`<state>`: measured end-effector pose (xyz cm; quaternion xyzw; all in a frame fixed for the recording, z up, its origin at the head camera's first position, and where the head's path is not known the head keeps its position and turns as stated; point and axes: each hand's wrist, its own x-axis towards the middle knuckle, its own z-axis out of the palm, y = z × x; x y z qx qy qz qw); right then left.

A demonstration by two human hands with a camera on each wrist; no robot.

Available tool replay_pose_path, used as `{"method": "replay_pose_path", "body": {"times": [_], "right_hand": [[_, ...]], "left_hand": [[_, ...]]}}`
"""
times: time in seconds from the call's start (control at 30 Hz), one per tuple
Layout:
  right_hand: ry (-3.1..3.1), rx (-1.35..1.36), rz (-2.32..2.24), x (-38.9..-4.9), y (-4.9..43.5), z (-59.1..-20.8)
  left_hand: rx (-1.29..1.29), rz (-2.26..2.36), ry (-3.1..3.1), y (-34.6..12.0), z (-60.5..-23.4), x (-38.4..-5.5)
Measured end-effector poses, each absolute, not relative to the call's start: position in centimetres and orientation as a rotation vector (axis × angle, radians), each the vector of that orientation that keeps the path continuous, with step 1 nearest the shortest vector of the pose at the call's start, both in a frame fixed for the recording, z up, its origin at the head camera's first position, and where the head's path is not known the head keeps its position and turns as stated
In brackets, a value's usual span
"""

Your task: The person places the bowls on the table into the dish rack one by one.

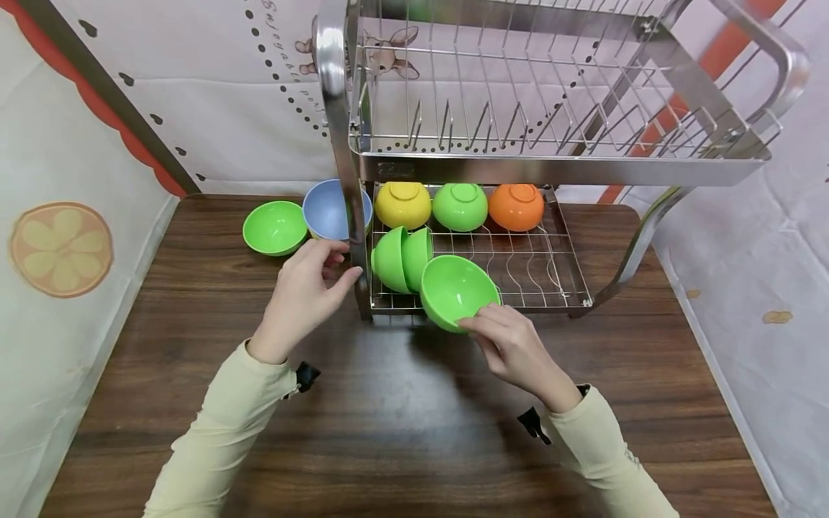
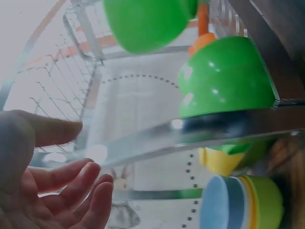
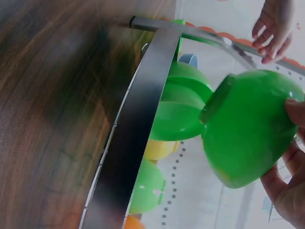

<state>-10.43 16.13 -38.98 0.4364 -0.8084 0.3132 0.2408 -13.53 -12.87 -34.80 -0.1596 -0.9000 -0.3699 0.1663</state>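
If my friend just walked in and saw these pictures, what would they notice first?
Probably the bright green bowl that the right hand holds at the front of the metal rack. Then perhaps the colourful row low in the rack, toward the back: a yellow bowl, another green bowl and an orange bowl, all upside down.

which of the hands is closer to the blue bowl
Left. The left hand is just on the near side of the blue bowl, beside the rack's left post; the right hand is farther right, holding a green bowl.
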Motion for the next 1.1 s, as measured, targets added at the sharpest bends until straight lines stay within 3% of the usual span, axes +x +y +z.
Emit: {"method": "replay_pose_path", "body": {"times": [0.33,0.77,1.1], "right_hand": [[-2.198,1.003,1.207,-12.1,16.3,-39.4],[-2.121,0.403,1.879,-13.7,15.3,-40.1],[-1.691,0.028,2.37,-15.3,13.4,-41.3]], "left_hand": [[-0.411,-1.195,-2.627,-12.9,-36.2,-14.7],[-0.416,-1.323,-2.572,-11.9,-38.3,-15.8],[-0.4,-1.31,-2.623,-11.9,-38.2,-15.7]]}}
